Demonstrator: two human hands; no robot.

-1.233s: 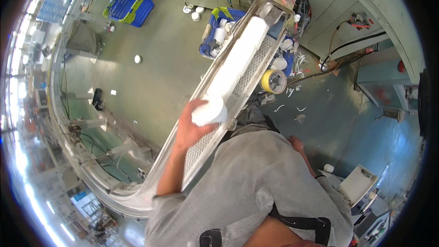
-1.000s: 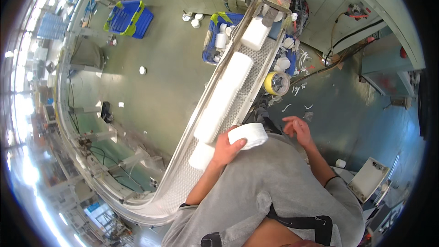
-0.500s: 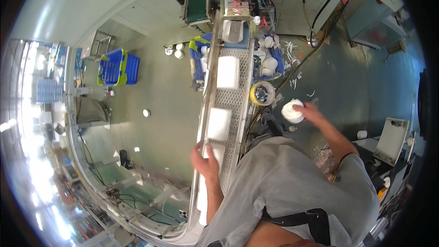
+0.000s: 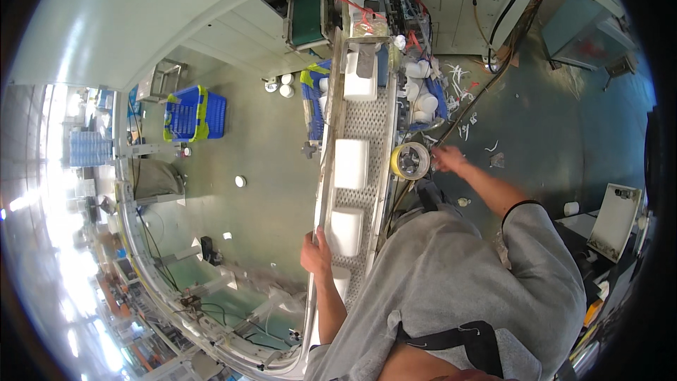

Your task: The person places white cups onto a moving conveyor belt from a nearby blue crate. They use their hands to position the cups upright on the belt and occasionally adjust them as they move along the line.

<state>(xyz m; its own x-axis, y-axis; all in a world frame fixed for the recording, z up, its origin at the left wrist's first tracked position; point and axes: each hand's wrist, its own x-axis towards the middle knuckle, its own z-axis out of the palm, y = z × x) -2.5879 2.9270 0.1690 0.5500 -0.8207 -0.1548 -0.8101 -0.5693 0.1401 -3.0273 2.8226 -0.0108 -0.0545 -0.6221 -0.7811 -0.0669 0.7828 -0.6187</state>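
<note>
Apparently tended white pieces [image 4: 351, 164] on conveyor [image 4: 363, 120], with left hand [image 4: 316, 254] at its edge, thumb and fingers parted, right hand [image 4: 449, 159] beside yellow ring [image 4: 395, 161], fingers too blurred to judge, and needed controlled reach next.

Blue-and-lime basket [image 4: 216, 116] on floor [image 4: 262, 130], teal cabinet [image 4: 575, 39], green belt [image 4: 308, 17]
</note>
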